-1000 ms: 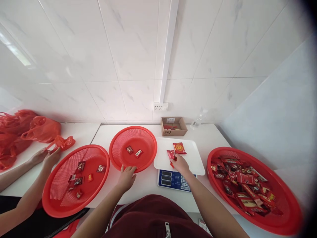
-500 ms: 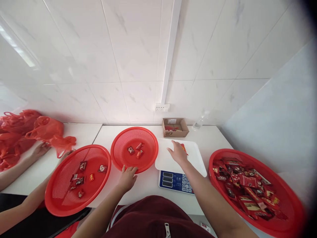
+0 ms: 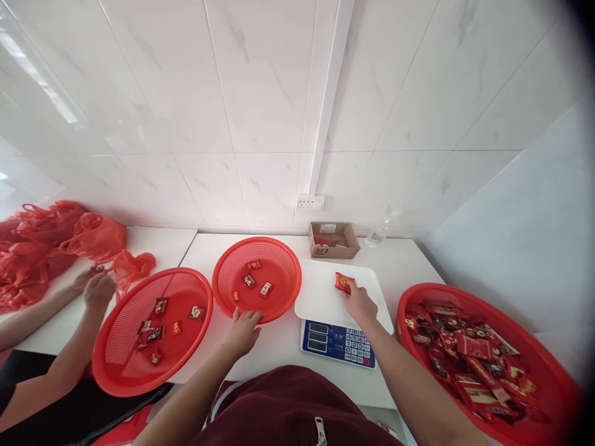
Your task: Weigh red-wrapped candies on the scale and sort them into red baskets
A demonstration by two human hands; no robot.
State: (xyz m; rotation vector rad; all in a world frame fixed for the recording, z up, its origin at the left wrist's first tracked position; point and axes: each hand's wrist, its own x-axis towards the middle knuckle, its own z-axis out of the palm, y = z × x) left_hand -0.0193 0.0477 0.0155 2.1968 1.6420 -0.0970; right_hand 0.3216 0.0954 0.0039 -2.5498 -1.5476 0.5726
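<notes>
My left hand point(image 3: 244, 330) lies open against the near rim of a small red mesh basket point(image 3: 283, 288) that holds several small wrapped candies point(image 3: 250, 280). My right hand point(image 3: 359, 303) rests on the white tray of a digital scale point(image 3: 320, 296), its fingertips pinching a red snack packet point(image 3: 343, 282) that lies on the tray. The scale's blue keypad point(image 3: 337, 342) faces me.
A large red basket point(image 3: 548, 365) full of red snack packets sits at the right. Another large red basket point(image 3: 186, 294) with a few candies sits at the left. A co-worker's hands point(image 3: 97, 286) handle red plastic bags point(image 3: 93, 238) far left. A cardboard box point(image 3: 333, 239) and a bottle point(image 3: 383, 230) stand by the wall.
One red packet went from the scale tray into the small basket. My right hand swept left, then came back onto the remaining packet on the tray. The co-worker's hands shifted at the bags.
</notes>
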